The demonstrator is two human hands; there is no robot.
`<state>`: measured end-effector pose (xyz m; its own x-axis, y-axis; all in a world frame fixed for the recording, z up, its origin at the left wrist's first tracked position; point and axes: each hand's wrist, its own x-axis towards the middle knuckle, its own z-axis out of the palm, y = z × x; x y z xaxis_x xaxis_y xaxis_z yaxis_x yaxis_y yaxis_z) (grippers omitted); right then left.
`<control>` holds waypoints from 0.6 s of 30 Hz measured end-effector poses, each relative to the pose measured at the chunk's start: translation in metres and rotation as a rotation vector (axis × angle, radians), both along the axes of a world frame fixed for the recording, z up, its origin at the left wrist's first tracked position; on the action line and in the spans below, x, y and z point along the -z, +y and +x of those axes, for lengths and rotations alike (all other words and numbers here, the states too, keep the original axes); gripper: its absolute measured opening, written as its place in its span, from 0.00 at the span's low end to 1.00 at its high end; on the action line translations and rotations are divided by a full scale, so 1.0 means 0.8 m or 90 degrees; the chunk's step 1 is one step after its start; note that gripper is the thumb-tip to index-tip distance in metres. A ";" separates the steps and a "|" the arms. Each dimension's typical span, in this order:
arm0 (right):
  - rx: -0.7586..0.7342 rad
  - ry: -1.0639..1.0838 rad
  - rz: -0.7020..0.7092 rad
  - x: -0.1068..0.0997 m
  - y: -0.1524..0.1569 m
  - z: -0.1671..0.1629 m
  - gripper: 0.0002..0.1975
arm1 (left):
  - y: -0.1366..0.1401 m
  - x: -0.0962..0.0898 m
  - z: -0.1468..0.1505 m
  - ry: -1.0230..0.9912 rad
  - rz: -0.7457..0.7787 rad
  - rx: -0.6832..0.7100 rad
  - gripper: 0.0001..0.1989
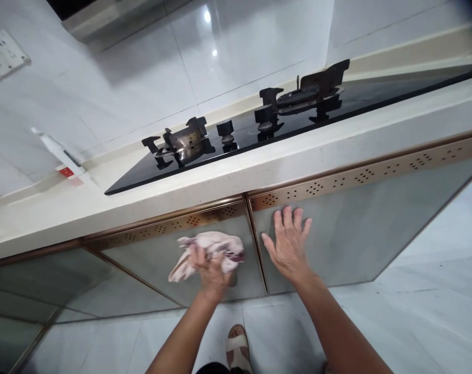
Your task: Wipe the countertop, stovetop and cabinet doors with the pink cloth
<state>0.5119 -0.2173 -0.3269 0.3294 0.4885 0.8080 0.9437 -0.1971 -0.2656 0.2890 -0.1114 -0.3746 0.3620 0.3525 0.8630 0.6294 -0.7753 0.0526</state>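
Observation:
My left hand point(211, 270) grips a crumpled pale pink cloth point(216, 241) with darker purple patches. The cloth lies against the left glass cabinet door point(142, 259), below its perforated copper-coloured strip. Hand and cloth are a little blurred, and part of the cloth hides behind the fingers. On the right cabinet door point(349, 223) my right hand point(289, 244) rests flat, its fingers spread and holding nothing. A narrow dark gap between the two doors runs between my hands.
Above the doors, a black gas hob point(244, 137) with two burners and knobs sits on the pale countertop point(83, 208). A white stick-like gadget point(60, 150) leans at the back left near wall sockets point(5, 56). One sandalled foot point(238, 345) stands on the tiled floor.

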 end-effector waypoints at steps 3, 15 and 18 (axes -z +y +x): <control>-0.003 -0.003 0.001 0.002 0.000 0.004 0.39 | -0.024 0.022 0.056 0.120 0.127 0.080 0.19; -0.007 0.003 -0.013 0.002 -0.003 0.009 0.38 | 0.001 0.074 -0.074 0.400 0.046 0.063 0.10; 0.004 0.004 -0.010 0.001 -0.001 0.006 0.38 | 0.007 0.045 -0.143 0.358 -0.007 -0.047 0.15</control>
